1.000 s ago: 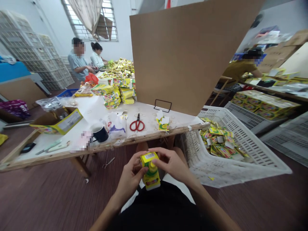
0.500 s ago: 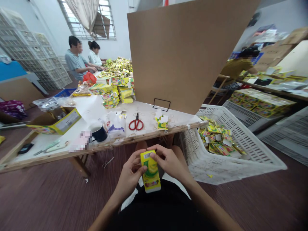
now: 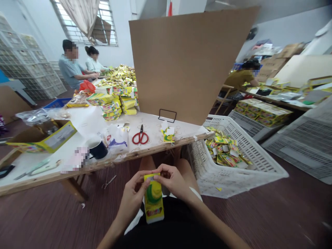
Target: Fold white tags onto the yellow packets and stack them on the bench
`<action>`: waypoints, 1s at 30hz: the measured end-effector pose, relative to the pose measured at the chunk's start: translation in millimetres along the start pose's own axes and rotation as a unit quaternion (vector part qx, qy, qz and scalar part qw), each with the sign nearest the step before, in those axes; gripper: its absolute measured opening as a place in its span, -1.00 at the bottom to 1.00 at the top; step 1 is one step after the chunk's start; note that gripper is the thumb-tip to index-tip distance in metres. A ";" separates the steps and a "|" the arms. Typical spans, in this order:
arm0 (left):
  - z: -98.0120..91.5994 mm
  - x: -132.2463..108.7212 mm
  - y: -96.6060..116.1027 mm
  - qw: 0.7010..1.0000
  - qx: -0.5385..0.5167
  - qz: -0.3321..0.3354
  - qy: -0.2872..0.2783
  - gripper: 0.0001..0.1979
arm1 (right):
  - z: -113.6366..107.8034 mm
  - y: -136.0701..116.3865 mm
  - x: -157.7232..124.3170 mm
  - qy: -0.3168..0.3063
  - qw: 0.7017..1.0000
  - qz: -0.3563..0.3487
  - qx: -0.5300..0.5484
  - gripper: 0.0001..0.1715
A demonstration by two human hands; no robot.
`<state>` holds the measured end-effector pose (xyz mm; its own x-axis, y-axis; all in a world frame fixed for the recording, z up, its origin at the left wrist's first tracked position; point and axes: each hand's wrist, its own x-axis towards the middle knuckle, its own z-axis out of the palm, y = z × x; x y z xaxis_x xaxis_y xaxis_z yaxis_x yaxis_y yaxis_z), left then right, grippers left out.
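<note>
A small yellow carton (image 3: 154,200) with a green and yellow picture is held upright above my lap. My left hand (image 3: 135,193) grips its left edge, thumb on the front face near the top. With thumb and fingers, my right hand (image 3: 169,180) pinches the top right corner. The fingers behind the carton are partly hidden. On the table edge in front lie red-handled scissors (image 3: 140,137) and a few more yellow cartons (image 3: 168,134) with white flaps.
A white plastic crate (image 3: 249,173) holding many yellow cartons stands at the right. A large cardboard sheet (image 3: 181,65) stands on the wooden-edged table (image 3: 121,156). A dark mug (image 3: 98,148) is near the edge. Co-workers sit at the far left and at the right.
The view has turned slightly right and up, so the surroundings sit further left. Both hands still hold the carton; my right fingers have moved closer in at its top edge.
</note>
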<state>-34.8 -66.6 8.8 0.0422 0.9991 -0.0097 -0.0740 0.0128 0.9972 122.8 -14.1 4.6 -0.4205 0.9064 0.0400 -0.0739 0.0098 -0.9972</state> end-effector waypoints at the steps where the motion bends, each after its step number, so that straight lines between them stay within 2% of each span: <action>1: 0.0 0.1 0.9 1.000 0.007 -0.001 0.002 -0.72 | 1.5 2.5 -0.7 0.000 1.000 -0.002 0.003 -0.78; 4: 0.2 -0.2 0.9 1.000 0.026 0.004 -0.006 -0.71 | 6.5 7.1 -2.4 -0.004 1.000 -0.010 -0.001 -0.82; 6: -0.5 0.0 -1.5 0.999 0.037 0.011 -0.006 -0.72 | 2.9 5.5 -1.5 -0.004 0.999 -0.016 -0.043 -0.84; 8: -2.6 1.1 -5.4 0.999 0.044 0.019 0.015 -0.65 | -15.4 -1.1 2.7 0.041 0.989 -0.051 -0.131 -0.85; 9: -4.2 2.0 -7.4 0.998 0.047 0.023 0.034 -0.59 | -31.4 -6.3 6.3 0.095 0.974 -0.083 -0.190 -0.84; 10: -5.9 3.0 -9.3 0.997 0.050 0.024 0.052 -0.54 | -51.5 -12.4 10.7 0.166 0.945 -0.122 -0.252 -0.83; 12: -8.6 5.2 -12.4 0.996 0.058 0.019 0.070 -0.52 | -97.9 -25.6 21.7 0.350 0.841 -0.182 -0.370 -0.78; 13: -9.1 6.2 -13.4 0.996 0.061 0.013 0.068 -0.56 | -120.2 -31.3 28.0 0.414 0.786 -0.194 -0.417 -0.76; 14: -8.9 6.9 -14.2 0.996 0.063 0.007 0.059 -0.60 | -139.0 -35.3 34.9 0.452 0.739 -0.195 -0.459 -0.74; 15: -8.1 7.3 -14.8 0.997 0.065 0.001 0.046 -0.63 | -152.6 -36.8 42.3 0.452 0.719 -0.183 -0.495 -0.71; 16: -6.7 7.4 -15.0 0.997 0.068 -0.003 0.032 -0.64 | -160.2 -35.3 50.4 0.429 0.717 -0.169 -0.523 -0.69; 18: -3.5 6.9 -14.9 0.997 0.074 -0.010 0.009 -0.66 | -158.1 -23.8 68.0 0.343 0.742 -0.146 -0.556 -0.67; 20: -1.7 5.8 -13.8 0.997 0.081 -0.016 -0.003 -0.67 | -141.8 -4.8 86.2 0.267 0.767 -0.141 -0.566 -0.70; 22: -2.1 5.0 -12.2 0.996 0.083 -0.018 0.001 -0.68 | -125.3 14.0 102.5 0.223 0.779 -0.137 -0.570 -0.72; 24: -4.3 4.9 -10.7 0.997 0.078 -0.019 0.015 -0.67 | -118.2 26.7 114.2 0.196 0.787 -0.126 -0.571 -0.72; 26: -6.5 5.6 -9.8 0.997 0.072 -0.021 0.024 -0.67 | -120.8 32.1 120.0 0.183 0.792 -0.116 -0.570 -0.72; 30: -6.9 7.9 -11.3 0.998 0.063 -0.025 0.012 -0.68 | -129.0 28.8 113.5 0.193 0.794 -0.120 -0.563 -0.79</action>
<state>-40.5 -58.6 -3.0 0.0195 0.9980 -0.0600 0.0534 0.0589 0.9968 189.6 143.6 -27.6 -0.1924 0.8814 0.4314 0.8376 0.3765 -0.3959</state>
